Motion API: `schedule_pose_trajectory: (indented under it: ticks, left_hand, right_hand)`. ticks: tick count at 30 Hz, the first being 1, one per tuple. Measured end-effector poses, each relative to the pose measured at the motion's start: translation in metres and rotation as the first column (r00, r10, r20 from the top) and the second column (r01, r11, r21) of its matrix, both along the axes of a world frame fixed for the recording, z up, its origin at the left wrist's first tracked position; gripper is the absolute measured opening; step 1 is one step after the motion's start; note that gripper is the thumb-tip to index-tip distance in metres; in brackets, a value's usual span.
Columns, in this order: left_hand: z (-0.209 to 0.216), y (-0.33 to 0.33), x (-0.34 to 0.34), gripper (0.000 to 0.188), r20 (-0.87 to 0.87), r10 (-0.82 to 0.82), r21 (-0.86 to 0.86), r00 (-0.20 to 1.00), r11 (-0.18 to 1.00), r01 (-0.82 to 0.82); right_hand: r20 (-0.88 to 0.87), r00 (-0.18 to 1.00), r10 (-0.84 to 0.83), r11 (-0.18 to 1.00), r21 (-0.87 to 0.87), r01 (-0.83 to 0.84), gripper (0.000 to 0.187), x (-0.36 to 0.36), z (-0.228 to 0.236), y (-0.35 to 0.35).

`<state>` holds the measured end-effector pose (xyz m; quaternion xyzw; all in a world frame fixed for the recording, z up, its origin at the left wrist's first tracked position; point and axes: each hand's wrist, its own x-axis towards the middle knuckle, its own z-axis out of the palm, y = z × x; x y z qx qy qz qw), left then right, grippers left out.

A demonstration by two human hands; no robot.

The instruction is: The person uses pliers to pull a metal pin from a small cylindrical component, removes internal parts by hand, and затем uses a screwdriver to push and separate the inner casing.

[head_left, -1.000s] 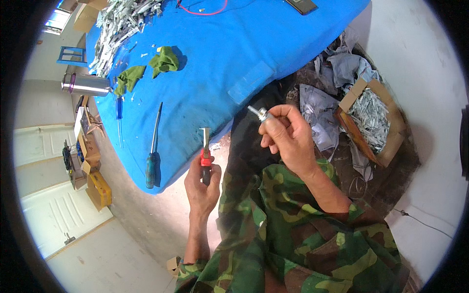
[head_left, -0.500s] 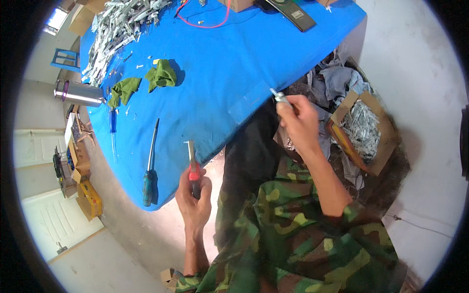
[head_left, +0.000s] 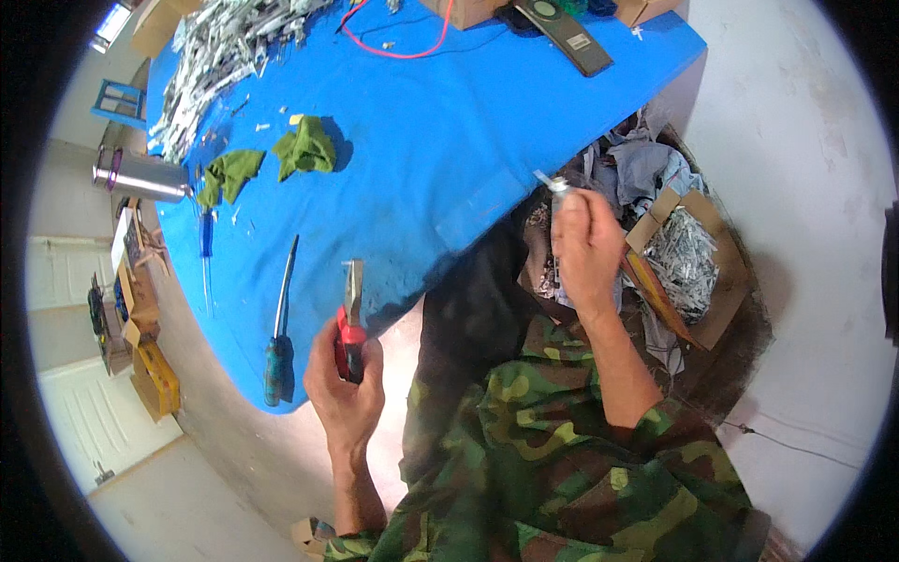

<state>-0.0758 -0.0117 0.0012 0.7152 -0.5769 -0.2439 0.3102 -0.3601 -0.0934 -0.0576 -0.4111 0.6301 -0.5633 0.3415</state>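
Observation:
My left hand (head_left: pixel 345 398) is closed around red-handled pliers (head_left: pixel 352 323), whose metal jaws point away from me over the table's near edge. A tiny pale bit shows at the jaw tips. My right hand (head_left: pixel 592 253), beyond the table's right edge, grips a slim silvery-white piece (head_left: pixel 559 184) with a narrow end sticking out; most of it is hidden by the fingers. Left of the pliers lies a screwdriver (head_left: pixel 274 361) with a blue-green handle. Farther off is a thinner one with a blue handle (head_left: pixel 206 236), beside two crumpled green cloths (head_left: pixel 305 152).
A heap of grey-white strips (head_left: pixel 220 56) covers the far left of the blue table (head_left: pixel 421 150), near a metal flask (head_left: pixel 150 176). A red wire (head_left: pixel 410 56) and dark phone-like device (head_left: pixel 573 42) lie at the back. Right of me, a cardboard box (head_left: pixel 730 239) holds shredded-looking silvery pieces.
My left hand has shifted slightly left with the pliers, whose jaws have turned. My right hand has moved a little right and down with its piece. The view has shifted slightly.

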Motion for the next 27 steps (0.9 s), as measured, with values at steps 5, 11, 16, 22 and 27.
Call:
schedule_pose_trajectory:
  ticks: [5, 11, 16, 22, 27]
  left_hand:
    - [-0.007, -0.019, 0.004, 0.045, 0.178, -0.036, -0.149, 0.983, 0.987, 0.063]
    - [-0.013, -0.056, 0.009, 0.053, 0.427, -0.026, -0.11, 0.904, 0.991, 0.081]
    - [-0.021, -0.087, 0.011, 0.055, 0.523, -0.003, -0.107, 0.853, 0.992, 0.068]
    - [-0.032, -0.099, 0.018, 0.053, 0.595, 0.004, -0.176, 0.804, 0.976, 0.126]
    - [-0.026, -0.093, 0.001, 0.039, 0.541, -0.038, -0.353, 0.84, 0.897, 0.267]
  right_hand:
    - [-0.276, 0.961, 0.013, 0.999, 0.041, -0.002, 0.024, -0.005, -0.012, -0.008]
    - [0.213, 0.976, 0.045, 0.987, 0.139, -0.076, 0.035, -0.015, -0.022, -0.008]
    - [0.623, 0.782, -0.011, 0.958, 0.231, -0.171, 0.046, -0.016, -0.004, 0.005]
    - [0.767, 0.642, -0.019, 0.949, 0.216, -0.23, 0.046, -0.01, 0.002, 0.011]
    - [0.812, 0.584, 0.015, 0.94, 0.188, -0.285, 0.045, -0.008, 0.01, 0.023]
